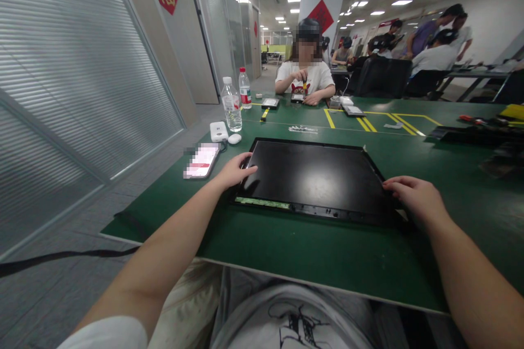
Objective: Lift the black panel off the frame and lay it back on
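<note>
A black flat screen panel (315,177) lies face up on the green table (311,253) in front of me, with a thin green circuit strip along its near left edge. My left hand (235,170) rests on the panel's left edge, fingers curled over it. My right hand (413,197) grips the panel's right edge, fingers bent over the frame.
A phone (201,160), a white charger box (218,131), a white earbud case (234,138) and two water bottles (231,104) stand left of the panel. A person sits across the table with small devices. Yellow tape lines mark the far table. Other people sit at the back right.
</note>
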Demonstrator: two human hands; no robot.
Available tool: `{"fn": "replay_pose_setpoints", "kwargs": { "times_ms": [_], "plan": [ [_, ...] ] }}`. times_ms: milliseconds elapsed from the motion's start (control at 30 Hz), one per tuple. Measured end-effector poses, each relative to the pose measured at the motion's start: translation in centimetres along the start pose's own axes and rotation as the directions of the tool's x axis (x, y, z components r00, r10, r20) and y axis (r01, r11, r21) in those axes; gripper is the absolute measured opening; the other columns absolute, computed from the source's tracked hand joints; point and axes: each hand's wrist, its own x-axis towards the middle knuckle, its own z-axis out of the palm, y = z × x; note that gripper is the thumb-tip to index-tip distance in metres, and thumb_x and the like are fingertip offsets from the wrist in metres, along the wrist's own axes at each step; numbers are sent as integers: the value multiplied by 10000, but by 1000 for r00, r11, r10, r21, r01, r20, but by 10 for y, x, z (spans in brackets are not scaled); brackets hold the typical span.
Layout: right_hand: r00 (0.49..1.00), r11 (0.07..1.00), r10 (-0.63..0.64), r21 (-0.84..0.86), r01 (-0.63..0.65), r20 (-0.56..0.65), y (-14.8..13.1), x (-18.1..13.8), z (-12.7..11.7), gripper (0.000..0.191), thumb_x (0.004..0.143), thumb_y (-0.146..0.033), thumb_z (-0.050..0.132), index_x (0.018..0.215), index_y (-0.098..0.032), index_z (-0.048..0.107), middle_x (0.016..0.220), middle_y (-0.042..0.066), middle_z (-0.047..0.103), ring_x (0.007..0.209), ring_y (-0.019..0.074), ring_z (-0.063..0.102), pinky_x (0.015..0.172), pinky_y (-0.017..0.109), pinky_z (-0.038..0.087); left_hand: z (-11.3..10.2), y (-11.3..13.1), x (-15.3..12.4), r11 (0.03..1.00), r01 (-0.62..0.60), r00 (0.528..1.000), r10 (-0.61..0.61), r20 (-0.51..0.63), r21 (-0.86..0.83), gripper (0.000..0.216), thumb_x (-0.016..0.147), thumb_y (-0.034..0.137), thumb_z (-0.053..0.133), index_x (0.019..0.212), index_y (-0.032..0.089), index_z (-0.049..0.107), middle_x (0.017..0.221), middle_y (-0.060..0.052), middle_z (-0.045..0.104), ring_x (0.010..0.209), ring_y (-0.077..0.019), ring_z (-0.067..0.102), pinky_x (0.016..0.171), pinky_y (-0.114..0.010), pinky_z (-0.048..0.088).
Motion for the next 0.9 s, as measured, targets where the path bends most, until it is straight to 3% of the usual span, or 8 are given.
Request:
{"fn": "replay_pose_setpoints", "kwargs": {
  "times_ms": [100,267,400,567,900],
  "plan": [
    [996,996,89,-32,-89,15,-11,-2,-4,248,764,-460,674,840,-283,830,869,80,810,836,312,759,826,454,582,-3,4,-4,998,-40,997,36,68,58,822,839,547,782,1573,203,643,1623,-174,654,1472,-426,632,1276,-555,463],
    [997,997,66,-38,-68,-39,-16,-4,-4,267,711,-499,673,785,-287,817,814,71,817,824,303,740,770,424,532,-8,8,-11,971,-130,986,106,126,202,843,760,637,879,1473,213,735,1752,-213,495,1651,-482,412,1339,-584,367],
    [995,996,83,-6,-84,-48,-16,-4,-3,296,688,-510,672,800,-288,832,842,64,832,848,303,746,796,428,521,-14,10,-15,968,-182,973,152,175,171,920,706,705,920,1493,262,741,1820,-176,393,1666,-478,388,1335,-562,384],
    [989,989,146,-6,-146,18,-22,-7,-5,281,717,-460,661,847,-283,836,922,66,839,891,299,743,881,431,523,-20,12,-15,959,-259,943,225,245,117,921,631,684,985,1441,295,787,1809,-156,424,1648,-488,413,1339,-578,369],
    [989,989,148,8,-148,9,-28,-10,-8,315,677,-471,651,835,-274,840,865,68,831,846,298,734,838,426,518,-24,13,-17,952,-294,904,246,349,90,918,640,612,1014,1481,343,764,1860,-140,326,1684,-497,334,1335,-625,341]
  ]
}}
